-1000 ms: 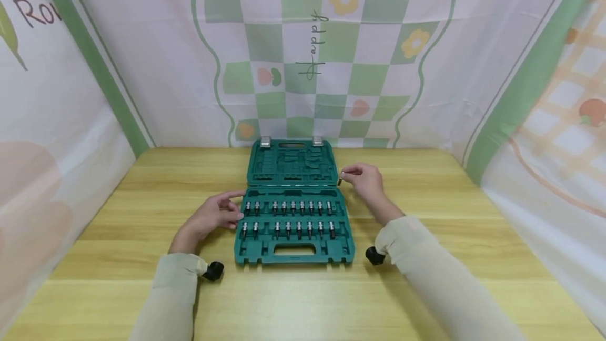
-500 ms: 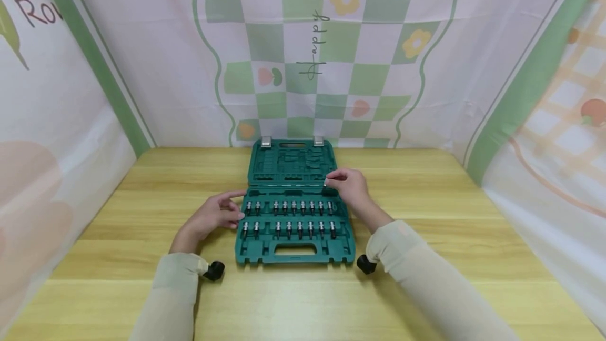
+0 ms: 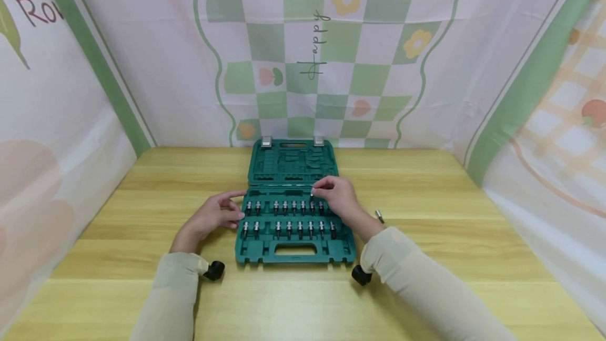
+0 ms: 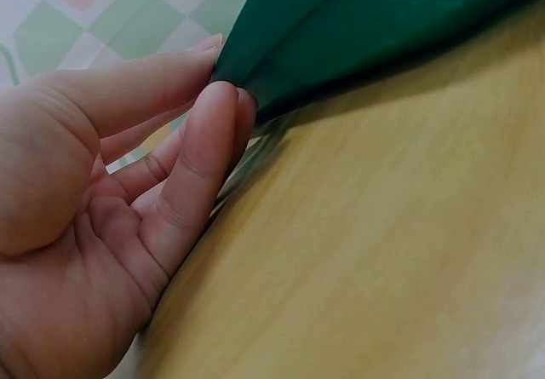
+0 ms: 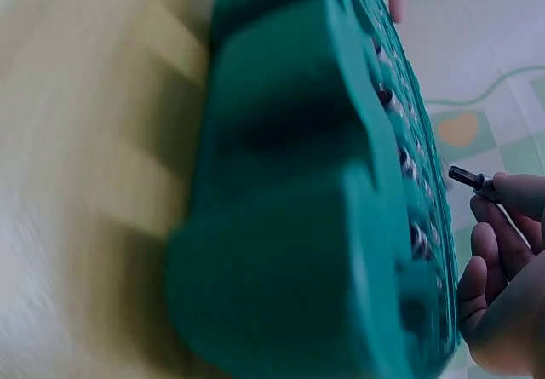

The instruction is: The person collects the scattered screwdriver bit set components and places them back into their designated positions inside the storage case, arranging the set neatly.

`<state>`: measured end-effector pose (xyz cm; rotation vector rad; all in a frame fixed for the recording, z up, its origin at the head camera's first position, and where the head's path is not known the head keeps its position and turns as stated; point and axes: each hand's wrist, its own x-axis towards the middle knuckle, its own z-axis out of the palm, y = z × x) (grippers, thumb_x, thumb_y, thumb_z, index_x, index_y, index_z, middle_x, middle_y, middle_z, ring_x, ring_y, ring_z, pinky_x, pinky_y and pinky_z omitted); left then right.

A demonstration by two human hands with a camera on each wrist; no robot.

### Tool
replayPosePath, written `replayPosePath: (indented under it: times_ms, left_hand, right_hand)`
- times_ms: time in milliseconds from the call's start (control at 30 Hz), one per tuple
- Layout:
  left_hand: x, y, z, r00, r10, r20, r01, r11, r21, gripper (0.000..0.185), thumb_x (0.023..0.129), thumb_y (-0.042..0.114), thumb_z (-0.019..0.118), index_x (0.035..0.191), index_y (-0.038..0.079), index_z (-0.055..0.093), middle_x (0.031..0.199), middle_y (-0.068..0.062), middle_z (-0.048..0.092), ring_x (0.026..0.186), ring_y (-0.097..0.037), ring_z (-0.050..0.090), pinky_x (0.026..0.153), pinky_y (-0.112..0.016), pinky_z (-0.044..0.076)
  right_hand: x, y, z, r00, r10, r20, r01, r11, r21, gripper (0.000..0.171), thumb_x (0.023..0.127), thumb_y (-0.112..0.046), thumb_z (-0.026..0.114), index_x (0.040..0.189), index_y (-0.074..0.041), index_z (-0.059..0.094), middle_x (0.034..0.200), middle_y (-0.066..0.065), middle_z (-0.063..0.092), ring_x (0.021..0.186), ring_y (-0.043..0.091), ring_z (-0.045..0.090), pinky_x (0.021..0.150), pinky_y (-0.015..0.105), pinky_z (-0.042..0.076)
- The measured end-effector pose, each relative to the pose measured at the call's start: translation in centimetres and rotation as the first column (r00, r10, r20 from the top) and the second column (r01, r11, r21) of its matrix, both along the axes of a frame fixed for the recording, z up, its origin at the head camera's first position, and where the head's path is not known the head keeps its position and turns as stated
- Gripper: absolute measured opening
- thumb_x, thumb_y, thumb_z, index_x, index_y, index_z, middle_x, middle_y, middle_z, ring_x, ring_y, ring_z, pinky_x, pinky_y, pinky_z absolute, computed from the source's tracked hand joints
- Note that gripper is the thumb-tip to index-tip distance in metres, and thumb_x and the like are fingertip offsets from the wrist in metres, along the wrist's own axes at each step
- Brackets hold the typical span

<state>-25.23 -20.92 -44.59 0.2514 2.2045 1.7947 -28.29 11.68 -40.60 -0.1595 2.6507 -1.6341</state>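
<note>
Your right hand (image 3: 337,198) pinches a small dark metal bit (image 5: 471,179) between thumb and fingertip over the back row of the open green plastic tool case (image 3: 293,246); only the right wrist view shows the bit clearly, since the head view gives just a glint. Your left hand (image 3: 213,216) rests against the case's left edge, fingers nearly straight and holding nothing, confirmed in the left wrist view. A loose silver bit (image 3: 380,217) lies on the wooden counter (image 3: 118,214) right of the case, too small to identify.

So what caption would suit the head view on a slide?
Right hand pinches a small bit over the open green case; left hand steadies its edge.
</note>
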Motion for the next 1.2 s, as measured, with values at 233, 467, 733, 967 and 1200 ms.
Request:
replayPosePath:
  times_ms: [233,467,733,967,1200]
  left_hand:
    - [-0.1,0.0,0.0,1.0,-0.001,0.0,0.001,1.0,0.005,0.062,0.091,0.003,0.067,0.147,0.011,0.042,0.101,-0.017,0.059,0.081,-0.028,0.064,0.072,-0.038,0.058]
    - [-0.1,-0.1,0.0,1.0,-0.005,0.002,0.005,1.0,0.011,0.063,0.091,0.002,0.067,0.148,0.011,0.042,0.101,-0.018,0.061,0.081,-0.028,0.065,0.071,-0.038,0.058]
    - [0.0,-0.1,0.1,1.0,0.001,0.017,-0.002,1.0,0.016,0.062,0.091,0.001,0.066,0.148,0.011,0.042,0.1,-0.017,0.062,0.081,-0.028,0.065,0.072,-0.038,0.058]
    - [0.0,-0.1,0.0,1.0,0.013,0.028,-0.014,1.0,0.02,0.063,0.091,0.0,0.066,0.148,0.012,0.042,0.098,-0.017,0.064,0.08,-0.028,0.066,0.071,-0.037,0.058]
    - [0.0,-0.1,0.0,0.999,0.012,0.03,-0.012,1.0,0.02,0.063,0.091,0.0,0.065,0.148,0.012,0.041,0.098,-0.017,0.065,0.08,-0.028,0.066,0.07,-0.037,0.058]
  right_hand:
    - [0.8,-1.3,-0.4,0.999,0.041,-0.017,-0.042,0.999,-0.032,0.011,0.088,-0.008,0.072,0.096,-0.001,0.073,0.096,0.006,0.069,0.09,0.022,0.062,0.075,0.036,0.053]
    - [1.5,-2.6,-0.6,0.998,0.059,-0.015,-0.058,0.998,0.026,0.008,0.087,-0.011,0.074,0.093,-0.006,0.075,0.093,0.0,0.071,0.089,0.019,0.063,0.076,0.038,0.053]
    - [2.1,-4.3,-0.9,0.996,0.086,-0.004,-0.086,0.996,0.02,0.005,0.086,-0.011,0.076,0.09,-0.009,0.076,0.092,-0.002,0.07,0.087,0.017,0.062,0.075,0.035,0.054]
    - [2.6,-5.5,-0.9,0.993,0.116,0.01,-0.116,0.993,-0.002,0.007,0.087,-0.013,0.075,0.092,-0.01,0.076,0.093,-0.003,0.07,0.088,0.016,0.062,0.079,0.036,0.053]
    - [2.9,-6.2,-0.8,0.991,0.133,0.018,-0.134,0.991,0.002,0.004,0.086,-0.013,0.076,0.089,-0.01,0.076,0.092,-0.003,0.071,0.086,0.016,0.063,0.075,0.034,0.054]
